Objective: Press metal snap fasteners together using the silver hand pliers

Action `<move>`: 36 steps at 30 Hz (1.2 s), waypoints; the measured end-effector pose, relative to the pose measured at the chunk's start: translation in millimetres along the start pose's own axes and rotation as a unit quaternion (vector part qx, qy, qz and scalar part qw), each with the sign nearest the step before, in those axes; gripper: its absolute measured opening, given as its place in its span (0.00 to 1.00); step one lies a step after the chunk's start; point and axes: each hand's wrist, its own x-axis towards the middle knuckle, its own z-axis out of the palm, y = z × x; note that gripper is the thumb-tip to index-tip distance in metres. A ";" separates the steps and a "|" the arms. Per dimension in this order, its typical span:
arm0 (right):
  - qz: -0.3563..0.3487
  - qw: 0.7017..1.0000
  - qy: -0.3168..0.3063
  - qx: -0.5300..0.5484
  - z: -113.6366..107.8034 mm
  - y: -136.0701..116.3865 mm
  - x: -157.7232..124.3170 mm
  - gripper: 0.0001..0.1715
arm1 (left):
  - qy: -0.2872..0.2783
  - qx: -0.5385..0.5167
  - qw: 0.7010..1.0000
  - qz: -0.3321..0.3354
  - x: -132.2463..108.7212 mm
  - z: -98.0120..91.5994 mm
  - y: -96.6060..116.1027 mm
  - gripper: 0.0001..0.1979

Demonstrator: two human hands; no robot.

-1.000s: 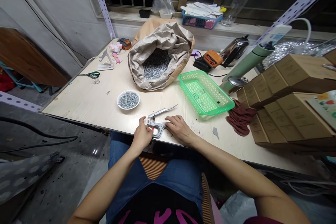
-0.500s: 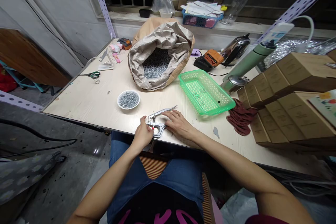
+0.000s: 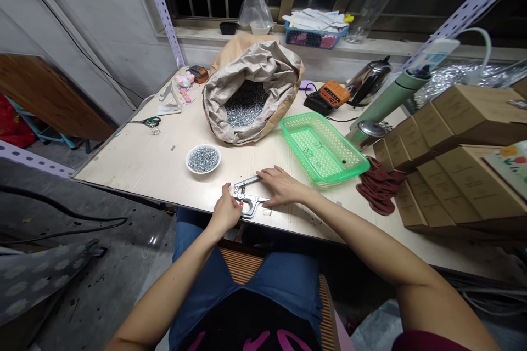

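At the table's front edge lies a silver pliers-like hand tool (image 3: 252, 207) with a small coil spring, a red part and two spread handles. My left hand (image 3: 225, 211) is closed on its left end, the thumb pointing up beside the spring. My right hand (image 3: 285, 186) spans the handle ends, fingertips on the upper handle and thumb at the lower one. Just beyond my left hand stands a white bowl (image 3: 203, 159) full of small metal screw-like pieces. Behind it a large paper sack (image 3: 284, 74) gapes open, holding many more such pieces.
A green plastic basket (image 3: 325, 173) sits right of the sack. Stacked cardboard boxes (image 3: 444, 186) and a dark red cloth (image 3: 381, 186) are at the right. Scissors (image 3: 151, 122) lie far left. An orange-black battery charger (image 3: 327, 97) and a kettle (image 3: 369, 81) stand behind.
My right hand's fingers and thumb have spread further apart, its fingertips now over the upper handle's end. The left hand keeps its hold. The view has shifted slightly.
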 end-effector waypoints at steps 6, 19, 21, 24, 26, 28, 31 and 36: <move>0.019 0.997 0.069 -0.023 0.3 -9.6 -8.6 0.46 | 0.007 -0.061 0.998 0.018 -4.1 4.5 -4.7 0.32; -0.026 0.983 0.131 -0.127 9.7 -11.9 -21.3 0.35 | 0.167 0.153 0.925 0.306 -11.7 -4.8 -13.8 0.25; -0.045 0.977 0.158 -0.135 11.9 -8.2 -22.5 0.32 | 0.142 0.247 0.890 0.355 -8.3 10.3 5.8 0.29; -0.074 0.968 0.195 -0.138 16.1 1.4 -23.1 0.27 | 0.143 0.362 0.843 0.370 2.8 32.5 33.8 0.29; -0.087 0.965 0.217 -0.116 19.5 10.2 -22.0 0.29 | 0.151 0.402 0.829 0.358 11.5 39.5 46.1 0.28; -0.099 0.958 0.247 -0.104 23.1 19.7 -19.2 0.32 | 0.145 0.419 0.825 0.352 17.8 40.0 52.5 0.30; -0.118 0.946 0.282 -0.108 28.0 31.2 -13.7 0.32 | 0.151 0.415 0.822 0.360 22.3 35.2 54.6 0.32; -0.112 0.932 0.316 -0.134 34.6 38.8 -12.9 0.27 | 0.171 0.420 0.789 0.414 28.7 26.3 52.9 0.25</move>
